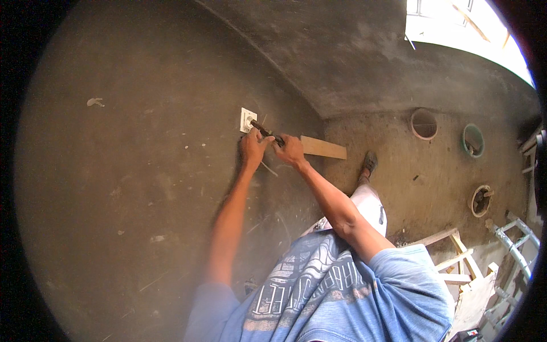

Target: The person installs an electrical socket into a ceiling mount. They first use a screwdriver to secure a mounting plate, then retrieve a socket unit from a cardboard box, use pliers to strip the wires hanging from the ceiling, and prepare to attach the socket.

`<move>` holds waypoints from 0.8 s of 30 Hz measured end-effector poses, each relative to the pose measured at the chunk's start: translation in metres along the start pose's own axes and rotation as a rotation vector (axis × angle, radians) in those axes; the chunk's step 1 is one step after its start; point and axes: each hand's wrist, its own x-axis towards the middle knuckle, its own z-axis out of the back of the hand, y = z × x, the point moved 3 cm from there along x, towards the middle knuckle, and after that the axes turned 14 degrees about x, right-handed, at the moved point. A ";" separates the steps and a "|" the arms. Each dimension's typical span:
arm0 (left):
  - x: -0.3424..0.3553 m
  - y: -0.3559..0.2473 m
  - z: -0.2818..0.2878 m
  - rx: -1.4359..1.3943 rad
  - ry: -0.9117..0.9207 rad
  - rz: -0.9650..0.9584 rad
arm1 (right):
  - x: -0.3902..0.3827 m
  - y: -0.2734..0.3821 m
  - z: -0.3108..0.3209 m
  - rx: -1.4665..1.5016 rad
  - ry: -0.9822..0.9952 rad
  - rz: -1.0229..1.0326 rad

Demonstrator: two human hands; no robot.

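Note:
A small off-white wall plate [248,119] with a round middle, like an electrical outlet, sits on the dark plastered wall [142,188]. A dark, slim hand tool [264,130], its exact kind unclear, points at the plate, its tip at or close to the round part. My right hand [290,150] is closed around the tool's rear end. Just below the plate, my left hand [254,149] is beside the wall with its fingers bent and its thumb against the tool's front part. Some of the left fingertips are hidden.
A flat wooden board [323,147] lies by the wall's foot, right of my hands. Farther right on the floor stand a pinkish bucket [424,137], a green bucket [482,149] and a pale bucket [472,200]. A wooden frame [464,259] and a light-blue ladder-like frame [515,246] stand lower right.

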 end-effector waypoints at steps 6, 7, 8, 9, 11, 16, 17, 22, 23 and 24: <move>0.002 0.001 0.005 -0.037 0.078 0.017 | -0.011 0.010 -0.003 0.058 -0.053 -0.080; 0.003 -0.002 0.006 -0.040 0.104 0.037 | -0.012 0.009 -0.001 0.065 -0.060 -0.098; 0.004 -0.006 0.008 -0.043 0.130 0.058 | -0.012 0.008 0.001 0.072 -0.067 -0.115; 0.004 -0.004 0.007 -0.032 0.134 0.066 | -0.013 0.010 0.000 0.081 -0.066 -0.129; 0.003 0.003 0.007 -0.011 0.141 0.082 | -0.016 0.014 -0.002 0.082 -0.060 -0.146; 0.004 -0.004 0.010 0.036 0.147 0.097 | -0.017 0.009 -0.011 0.079 -0.135 -0.158; 0.004 -0.012 0.013 0.055 0.148 0.111 | -0.013 0.008 -0.015 0.103 -0.170 -0.180; 0.003 -0.008 0.013 -0.020 0.085 0.121 | -0.002 0.011 -0.022 0.242 -0.061 -0.221; 0.001 -0.005 0.015 -0.052 0.050 0.087 | -0.001 0.011 -0.015 0.283 0.027 -0.234; 0.003 -0.010 0.011 0.003 0.215 0.132 | 0.001 0.006 -0.001 0.311 0.092 -0.255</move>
